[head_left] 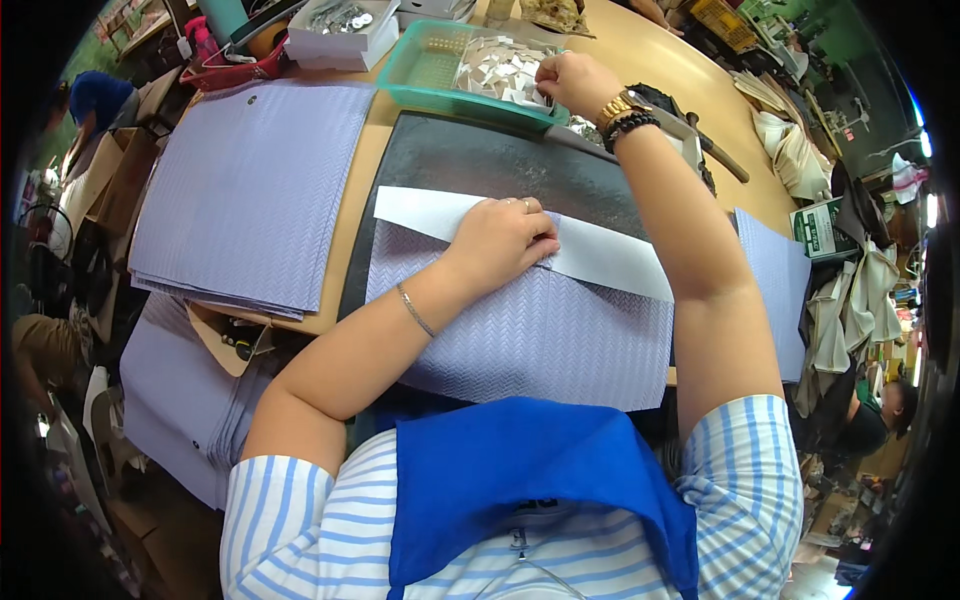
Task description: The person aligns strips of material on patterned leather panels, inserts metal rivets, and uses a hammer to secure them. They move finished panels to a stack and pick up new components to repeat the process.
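Note:
A lavender sheet with a herringbone texture (pixel 520 335) lies on the black work board (pixel 480 155) in front of me. Its far edge is folded back, showing a white underside. My left hand (pixel 503 235) grips the middle of that fold, thumb and fingers bent together around it. At the far side, my right hand (pixel 580 85) dips to the right end of a green plastic basket (pixel 420 65) holding many small white pieces (pixel 505 72). Its fingers are pinched together, and whatever is between them is too small or hidden to make out.
Stacked lavender sheets (pixel 250 190) lie at the left, with more (pixel 180 390) below them. Another lavender sheet (pixel 770 290) is at the right. A white box of metal parts (pixel 340 35) stands beyond, and a hammer (pixel 722 155) lies beside a tray (pixel 685 135).

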`<action>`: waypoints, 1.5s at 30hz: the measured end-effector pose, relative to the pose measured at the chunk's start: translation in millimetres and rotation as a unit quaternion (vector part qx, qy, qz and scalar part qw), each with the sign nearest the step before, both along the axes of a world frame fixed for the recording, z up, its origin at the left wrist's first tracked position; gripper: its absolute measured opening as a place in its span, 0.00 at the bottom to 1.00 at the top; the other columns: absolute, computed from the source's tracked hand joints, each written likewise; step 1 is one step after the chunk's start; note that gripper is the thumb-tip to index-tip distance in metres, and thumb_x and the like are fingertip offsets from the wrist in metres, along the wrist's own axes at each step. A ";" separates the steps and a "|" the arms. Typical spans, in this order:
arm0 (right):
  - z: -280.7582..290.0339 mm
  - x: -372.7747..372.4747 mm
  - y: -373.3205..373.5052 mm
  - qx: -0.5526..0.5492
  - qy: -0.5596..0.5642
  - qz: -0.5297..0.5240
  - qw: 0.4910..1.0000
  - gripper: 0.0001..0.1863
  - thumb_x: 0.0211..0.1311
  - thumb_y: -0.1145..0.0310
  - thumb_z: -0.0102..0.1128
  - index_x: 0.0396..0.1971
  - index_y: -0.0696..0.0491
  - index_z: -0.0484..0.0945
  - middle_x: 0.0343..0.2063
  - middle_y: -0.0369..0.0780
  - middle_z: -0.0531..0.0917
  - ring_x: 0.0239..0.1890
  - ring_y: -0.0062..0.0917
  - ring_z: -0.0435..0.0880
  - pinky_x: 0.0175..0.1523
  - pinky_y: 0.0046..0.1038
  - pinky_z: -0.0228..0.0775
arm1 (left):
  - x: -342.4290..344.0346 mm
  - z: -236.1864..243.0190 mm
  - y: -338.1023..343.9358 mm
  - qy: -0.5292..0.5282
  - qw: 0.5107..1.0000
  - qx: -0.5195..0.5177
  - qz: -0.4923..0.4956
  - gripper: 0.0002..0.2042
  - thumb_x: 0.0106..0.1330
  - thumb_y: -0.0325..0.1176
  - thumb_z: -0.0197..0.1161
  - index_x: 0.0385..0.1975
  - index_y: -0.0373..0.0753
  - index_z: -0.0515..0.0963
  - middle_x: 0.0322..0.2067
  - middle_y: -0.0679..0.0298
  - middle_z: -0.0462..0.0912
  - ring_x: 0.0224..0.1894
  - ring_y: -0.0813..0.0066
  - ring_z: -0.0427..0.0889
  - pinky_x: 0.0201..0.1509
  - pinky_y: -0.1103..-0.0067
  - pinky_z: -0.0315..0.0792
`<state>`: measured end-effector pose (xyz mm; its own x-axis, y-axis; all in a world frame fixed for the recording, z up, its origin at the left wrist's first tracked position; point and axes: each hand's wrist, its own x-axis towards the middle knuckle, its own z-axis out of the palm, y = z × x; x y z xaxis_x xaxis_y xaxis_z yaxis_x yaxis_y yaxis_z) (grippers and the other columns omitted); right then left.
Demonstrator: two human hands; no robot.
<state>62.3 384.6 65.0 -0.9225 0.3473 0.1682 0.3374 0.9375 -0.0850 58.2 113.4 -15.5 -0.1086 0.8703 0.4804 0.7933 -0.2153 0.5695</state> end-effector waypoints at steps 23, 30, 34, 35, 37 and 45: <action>-71.6 147.2 -136.9 -0.277 0.336 0.090 0.895 0.07 0.64 0.77 0.71 0.40 0.57 0.84 0.47 0.43 0.89 0.42 0.22 0.90 0.48 0.25 0.84 | -11.7 -13.0 13.5 -0.401 0.912 -0.077 -0.043 0.12 0.80 0.36 0.59 0.49 0.33 0.83 0.41 0.71 0.85 0.43 0.89 0.78 0.49 0.86 0.74; -80.0 151.3 -123.9 -0.553 0.303 0.043 0.775 0.13 0.68 0.70 0.71 0.49 0.58 0.86 0.44 0.38 0.90 0.46 0.19 0.88 0.55 0.23 0.80 | -11.1 -6.9 10.5 -0.413 0.905 -0.090 -0.056 0.12 0.80 0.36 0.60 0.49 0.33 0.84 0.40 0.71 0.85 0.44 0.88 0.79 0.50 0.86 0.75; -80.9 151.2 -120.6 -0.567 0.283 0.052 0.772 0.13 0.67 0.71 0.72 0.49 0.59 0.86 0.44 0.39 0.91 0.46 0.18 0.88 0.54 0.23 0.80 | -11.9 -11.8 13.8 -0.398 0.914 -0.062 -0.049 0.12 0.80 0.37 0.60 0.46 0.34 0.83 0.39 0.72 0.84 0.41 0.88 0.78 0.46 0.86 0.74; -82.2 152.3 -121.8 -0.569 0.284 0.050 0.771 0.13 0.67 0.71 0.72 0.49 0.59 0.86 0.44 0.39 0.91 0.46 0.18 0.88 0.54 0.23 0.80 | -11.1 -11.5 13.5 -0.398 0.914 -0.065 -0.049 0.12 0.80 0.37 0.60 0.46 0.34 0.83 0.39 0.72 0.84 0.41 0.88 0.78 0.46 0.86 0.74; -81.6 154.0 -122.3 -0.568 0.285 0.041 0.771 0.13 0.67 0.70 0.72 0.49 0.59 0.86 0.44 0.39 0.91 0.46 0.18 0.88 0.55 0.23 0.80 | -10.8 -9.4 14.5 -0.377 0.923 -0.073 -0.037 0.12 0.80 0.37 0.59 0.45 0.34 0.82 0.36 0.73 0.83 0.38 0.90 0.76 0.44 0.87 0.72; -76.6 148.7 -124.8 -0.561 0.305 0.015 0.770 0.12 0.70 0.71 0.68 0.49 0.59 0.86 0.43 0.38 0.90 0.46 0.18 0.88 0.53 0.22 0.80 | -8.0 -11.4 12.9 -0.377 0.923 -0.076 -0.020 0.12 0.78 0.37 0.61 0.45 0.34 0.83 0.37 0.65 0.88 0.40 0.82 0.84 0.48 0.80 0.78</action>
<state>211.0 259.7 -11.6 -0.8016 0.5692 0.1827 -0.1060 0.1656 -0.9805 50.2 126.3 -27.0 -0.3278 0.9321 0.1537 0.1520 -0.1085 0.9824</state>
